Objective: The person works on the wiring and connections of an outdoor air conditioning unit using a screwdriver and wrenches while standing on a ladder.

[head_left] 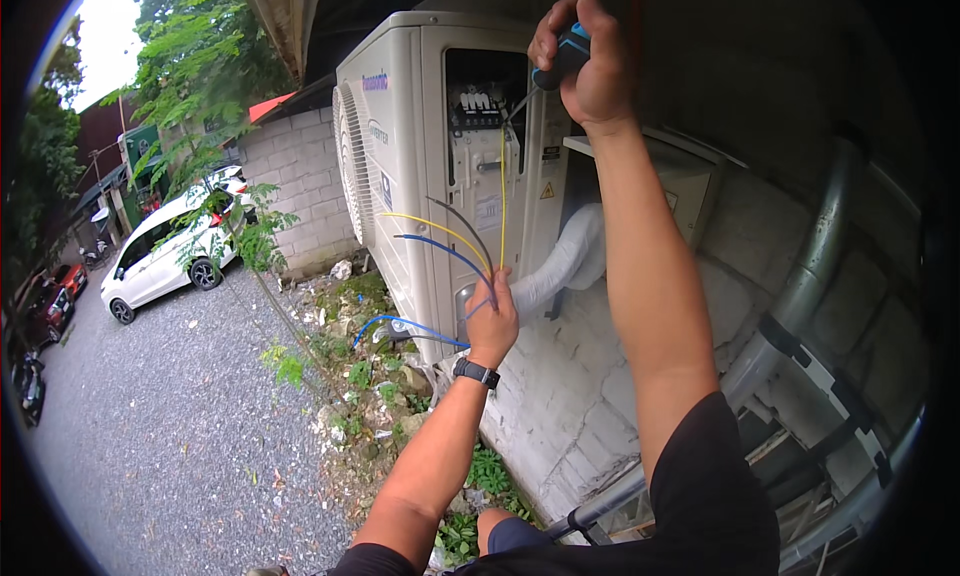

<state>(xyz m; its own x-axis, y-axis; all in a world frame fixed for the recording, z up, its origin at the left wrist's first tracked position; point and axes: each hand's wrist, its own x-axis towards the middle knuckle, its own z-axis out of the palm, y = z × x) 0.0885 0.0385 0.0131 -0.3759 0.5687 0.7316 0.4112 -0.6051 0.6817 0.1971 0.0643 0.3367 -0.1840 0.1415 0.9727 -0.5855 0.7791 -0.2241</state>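
Observation:
My right hand [605, 81] is raised beside the outdoor air conditioner unit [405, 46], its fingers wrapped round the black and blue handle of a screwdriver [573, 52]. The thin shaft slants down to the right end of the terminal block [478, 119] inside the unit's open side panel. Lower down, my left hand [492, 326] is closed on a bundle of electrical wires [462, 242]. Yellow, blue and dark ends fan out leftward from its fingers. One yellow wire [503, 201] runs straight up toward the terminals. More blue wire [390, 320] hangs out left of my wrist.
A white wrapped pipe [560, 266] bends behind the unit along a block wall [580, 426]. Metal pipes [830, 226] and a ladder-like rail [850, 426] stand at the right. At left lie gravel [200, 416], rubble with plants, and a parked white car [165, 251].

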